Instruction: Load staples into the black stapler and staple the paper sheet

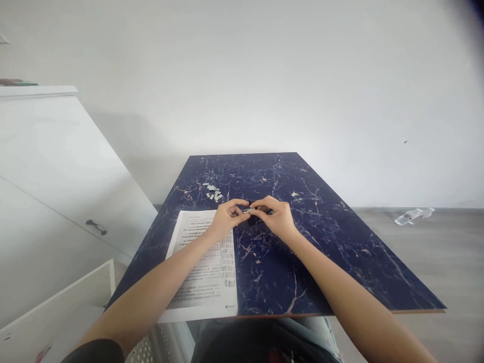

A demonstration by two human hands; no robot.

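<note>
My left hand [228, 218] and my right hand [275, 214] meet over the dark table, fingertips almost touching. Both are pinched at a small pale slip [247, 211], which the fingers mostly cover. Under my left wrist and forearm lies a printed booklet or stack of pages [202, 262], with a column of barcode-like strips [228, 262] along its right side. Beyond my left hand, several small pale slips [213, 192] lie in a loose pile. One more pale scrap [294, 194] rests past my right hand.
The blue marble-patterned table [272, 282] stands against a white wall [264, 75]. On the left is a white cabinet [49, 166] with a dark handle [96, 227]. A clear crumpled plastic item [414, 216] lies on the grey floor at right.
</note>
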